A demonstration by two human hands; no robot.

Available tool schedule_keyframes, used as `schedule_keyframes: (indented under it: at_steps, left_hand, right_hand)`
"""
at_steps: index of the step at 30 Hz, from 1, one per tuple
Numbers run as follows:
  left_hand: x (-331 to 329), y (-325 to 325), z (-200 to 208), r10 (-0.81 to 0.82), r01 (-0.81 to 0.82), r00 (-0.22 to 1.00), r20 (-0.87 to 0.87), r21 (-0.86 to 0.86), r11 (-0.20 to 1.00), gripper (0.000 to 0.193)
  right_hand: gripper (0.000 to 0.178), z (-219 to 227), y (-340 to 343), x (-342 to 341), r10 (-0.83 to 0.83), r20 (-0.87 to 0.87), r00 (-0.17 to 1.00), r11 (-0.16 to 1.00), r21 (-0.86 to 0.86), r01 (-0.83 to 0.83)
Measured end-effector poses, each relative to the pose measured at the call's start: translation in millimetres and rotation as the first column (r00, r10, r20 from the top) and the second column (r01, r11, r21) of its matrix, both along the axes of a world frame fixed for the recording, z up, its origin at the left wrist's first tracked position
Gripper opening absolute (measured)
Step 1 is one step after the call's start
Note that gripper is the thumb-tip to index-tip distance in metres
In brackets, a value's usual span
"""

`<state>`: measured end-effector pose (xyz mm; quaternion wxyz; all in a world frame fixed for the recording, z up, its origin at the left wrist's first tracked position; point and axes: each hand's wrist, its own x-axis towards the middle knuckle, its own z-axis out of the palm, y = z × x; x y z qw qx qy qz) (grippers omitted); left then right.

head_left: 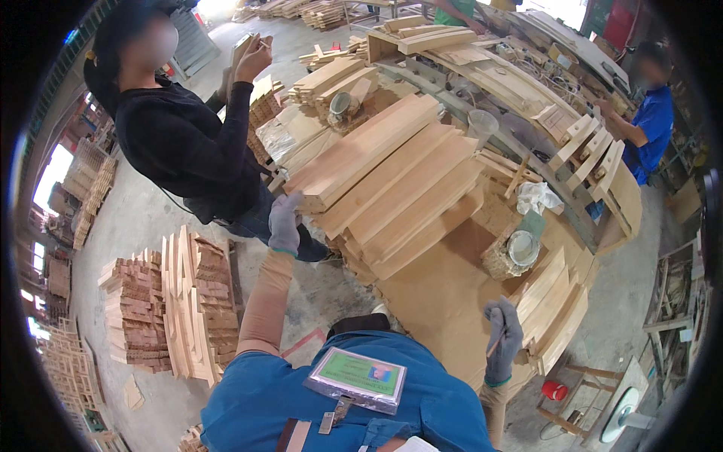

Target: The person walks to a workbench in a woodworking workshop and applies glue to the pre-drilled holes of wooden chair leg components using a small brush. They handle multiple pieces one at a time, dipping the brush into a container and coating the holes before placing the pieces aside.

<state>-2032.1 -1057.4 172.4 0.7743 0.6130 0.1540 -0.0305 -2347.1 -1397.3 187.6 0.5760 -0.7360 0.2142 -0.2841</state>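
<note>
My left hand [285, 224], in a grey glove, grips the near left end of a wooden board [369, 154]. This board is the topmost of a stack of pale planed boards [410, 203] on the worktable [429, 305]. Some of its fingers are hidden at the board's end. My right hand [503, 340], gloved alike, is closed around a thin brownish stick whose kind I cannot make out. It hovers by the table's right side, beside a smaller pile of wooden strips [546, 305].
A round tin [521, 247] sits in a rough block on the table, with crumpled white plastic [538, 197] behind. One person [188, 143] stands front left, another [651, 124] works far right. Stacked wood [199, 301] stands on the floor at left; a stool [580, 399] is lower right.
</note>
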Motion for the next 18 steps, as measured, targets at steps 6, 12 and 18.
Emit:
schedule_keyframes:
  at_steps: [6,12,18]
  left_hand:
    - [-2,-13,-14,-0.207,-0.143,0.93,0.303,0.819,0.555,0.098]
    - [-1,-15,-31,-0.205,-0.332,0.858,0.47,0.814,0.476,0.114]
    - [-13,-29,-19,-0.27,-0.218,0.773,0.574,0.641,0.736,0.105]
  right_hand:
    - [0.016,-3,26,51,0.138,-0.003,0.99,0.988,-0.074,-0.138]
    - [0.023,21,50,107,0.257,-0.112,0.96,0.911,-0.304,-0.28]
    - [0.058,41,82,206,0.346,-0.114,0.931,0.455,-0.847,-0.273]
